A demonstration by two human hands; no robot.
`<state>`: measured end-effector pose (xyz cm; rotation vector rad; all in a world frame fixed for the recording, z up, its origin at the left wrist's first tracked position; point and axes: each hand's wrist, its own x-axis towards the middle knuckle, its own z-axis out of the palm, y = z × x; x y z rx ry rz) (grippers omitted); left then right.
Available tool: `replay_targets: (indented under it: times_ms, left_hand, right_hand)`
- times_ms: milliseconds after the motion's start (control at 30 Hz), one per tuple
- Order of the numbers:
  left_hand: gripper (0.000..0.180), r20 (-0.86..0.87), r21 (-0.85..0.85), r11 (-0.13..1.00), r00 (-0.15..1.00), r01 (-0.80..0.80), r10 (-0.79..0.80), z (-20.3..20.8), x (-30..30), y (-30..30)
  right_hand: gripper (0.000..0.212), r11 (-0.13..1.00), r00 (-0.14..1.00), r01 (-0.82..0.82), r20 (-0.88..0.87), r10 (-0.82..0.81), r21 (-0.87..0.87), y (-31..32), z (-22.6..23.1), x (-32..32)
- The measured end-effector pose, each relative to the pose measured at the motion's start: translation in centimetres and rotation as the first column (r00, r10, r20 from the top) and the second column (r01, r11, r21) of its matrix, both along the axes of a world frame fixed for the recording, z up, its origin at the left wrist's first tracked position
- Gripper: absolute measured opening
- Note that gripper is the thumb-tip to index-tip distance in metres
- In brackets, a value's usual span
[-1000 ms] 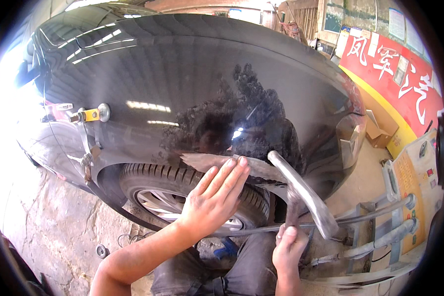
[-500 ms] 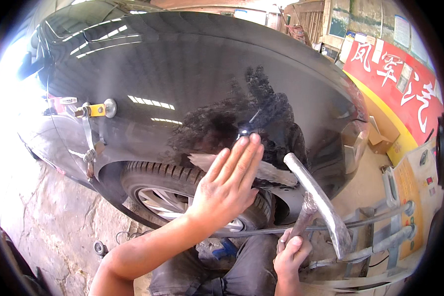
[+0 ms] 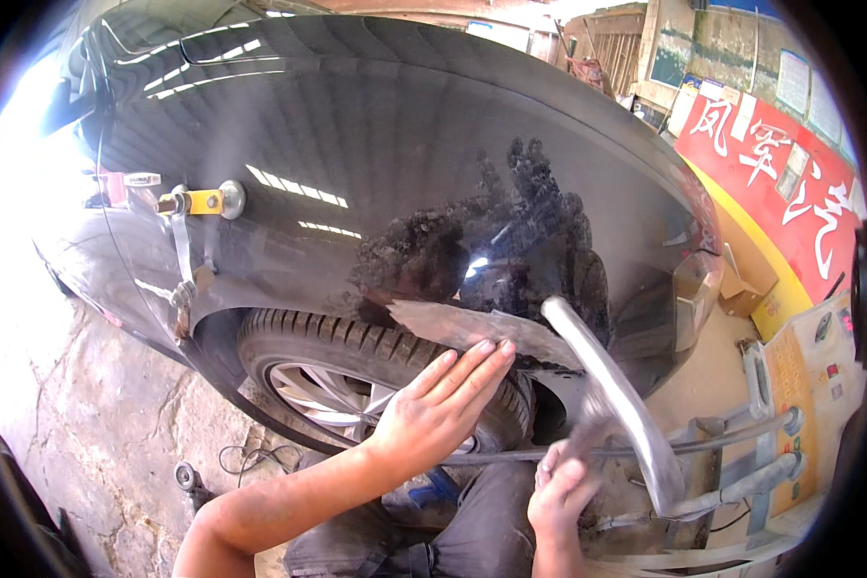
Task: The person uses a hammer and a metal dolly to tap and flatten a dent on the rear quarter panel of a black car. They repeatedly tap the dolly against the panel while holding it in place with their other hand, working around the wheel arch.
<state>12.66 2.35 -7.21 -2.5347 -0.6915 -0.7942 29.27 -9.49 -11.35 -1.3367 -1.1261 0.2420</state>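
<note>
R hand (image 3: pixel 561 491) is gripping hammer (image 3: pixel 615 390) by its handle, R of wheel (image 3: pixel 332 390); head's long axis is running far-L to near-R, handle slanting near-L. L hand (image 3: pixel 443 409) is extending flat, unclenched, fingertips nr bare strip (image 3: pixel 462 324).

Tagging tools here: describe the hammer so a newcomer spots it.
Find the dark car, then its tyre; the right hand is below and right. It grips the hammer; unlike the grey tubes, this has a handle and a long, curved, silvery head.

Two hands (image 3: pixel 443 405) (image 3: pixel 561 489), one hammer (image 3: pixel 615 405), one car (image 3: pixel 376 125) and one wheel (image 3: pixel 356 337) show.
</note>
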Motion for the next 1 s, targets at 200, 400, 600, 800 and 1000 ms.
replay_targets:
  times_ms: [200,400,600,800,1000]
  left_hand:
    - [0.071,0.013,-0.011,1.000,1.000,0.016,-0.015,0.0,0.0,0.1]
    - [0.068,0.021,-0.005,1.000,1.000,0.023,-0.023,0.0,-0.1,0.1]
    - [0.069,0.003,-0.011,1.000,1.000,0.030,-0.030,0.1,0.0,0.2]
    - [0.071,0.011,-0.030,0.999,0.999,0.045,-0.045,0.1,0.0,0.1]
    - [0.061,0.066,-0.074,0.996,0.997,0.043,-0.038,0.4,0.0,-0.2]
  right_hand:
    - [0.062,0.999,0.994,0.018,-0.112,-0.014,0.029,-0.6,0.5,-0.7]
    - [0.063,1.000,0.995,-0.004,-0.102,0.004,0.003,-0.2,0.7,-0.4]
    - [0.055,0.996,0.998,0.062,0.015,-0.061,-0.057,0.2,0.4,0.2]
    - [0.061,0.995,0.997,0.060,-0.048,-0.056,0.084,-0.7,-0.2,-0.2]
    - [0.062,0.999,0.993,0.033,-0.110,-0.031,0.019,-0.8,-0.1,0.2]
